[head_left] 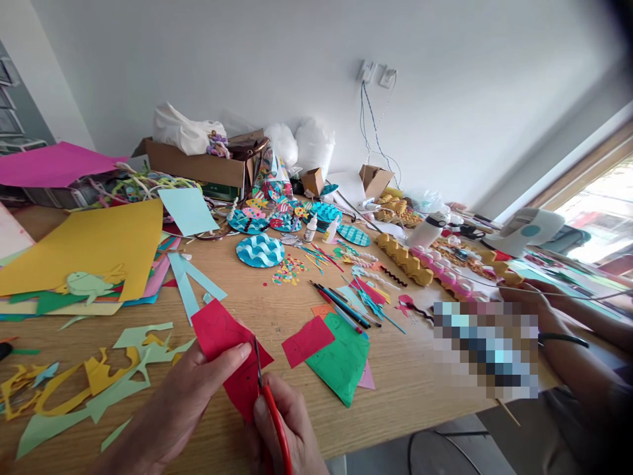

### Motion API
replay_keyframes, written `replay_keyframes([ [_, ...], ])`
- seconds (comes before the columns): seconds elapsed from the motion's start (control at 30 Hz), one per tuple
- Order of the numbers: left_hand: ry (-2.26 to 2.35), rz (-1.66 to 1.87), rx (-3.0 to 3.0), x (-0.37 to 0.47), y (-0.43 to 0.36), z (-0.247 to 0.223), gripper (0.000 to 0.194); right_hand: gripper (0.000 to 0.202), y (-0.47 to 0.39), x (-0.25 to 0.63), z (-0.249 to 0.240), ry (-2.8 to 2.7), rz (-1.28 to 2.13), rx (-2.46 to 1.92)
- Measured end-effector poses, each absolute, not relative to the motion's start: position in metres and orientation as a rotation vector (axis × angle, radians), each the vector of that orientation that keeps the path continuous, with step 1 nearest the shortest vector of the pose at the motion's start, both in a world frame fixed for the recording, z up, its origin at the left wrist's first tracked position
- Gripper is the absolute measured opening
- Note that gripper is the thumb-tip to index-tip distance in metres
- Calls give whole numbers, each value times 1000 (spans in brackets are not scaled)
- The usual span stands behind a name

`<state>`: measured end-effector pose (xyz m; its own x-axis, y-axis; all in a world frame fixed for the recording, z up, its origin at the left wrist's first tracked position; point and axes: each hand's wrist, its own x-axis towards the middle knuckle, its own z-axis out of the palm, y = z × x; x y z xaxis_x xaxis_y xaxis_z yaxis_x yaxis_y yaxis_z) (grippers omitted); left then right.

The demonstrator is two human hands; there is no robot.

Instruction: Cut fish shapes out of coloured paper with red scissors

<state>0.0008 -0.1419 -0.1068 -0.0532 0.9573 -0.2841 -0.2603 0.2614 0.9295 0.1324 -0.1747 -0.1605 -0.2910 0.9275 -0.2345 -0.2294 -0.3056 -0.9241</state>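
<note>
My left hand (205,369) pinches a sheet of red paper (217,324) that has faint drawn lines on it, thumb on top. Red-handled scissors (277,422) are gripped in my right hand (291,415). Their blades lie against the red paper just right of my left thumb, and part of the paper hangs below. To the right on the table, a smaller red piece (309,341) with pencil marks overlaps a green sheet (341,356). Left of my hands lie pale green scraps (106,389) and yellow cut-outs (111,369).
Stacked coloured sheets (84,244) fill the left side, with a green paper fish (89,284) on top. Pens (341,305), glue bottles (310,228) and blue wavy discs (260,250) lie farther back. At right, another person's hand (529,307) is beside egg-carton strips (403,258).
</note>
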Motion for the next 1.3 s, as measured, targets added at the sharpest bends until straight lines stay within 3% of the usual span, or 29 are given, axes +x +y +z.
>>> replay_keyframes([
  [1.3,1125,982,900,-13,-138,-101,15,61,-165,139,-161,-1215,1751,-987],
])
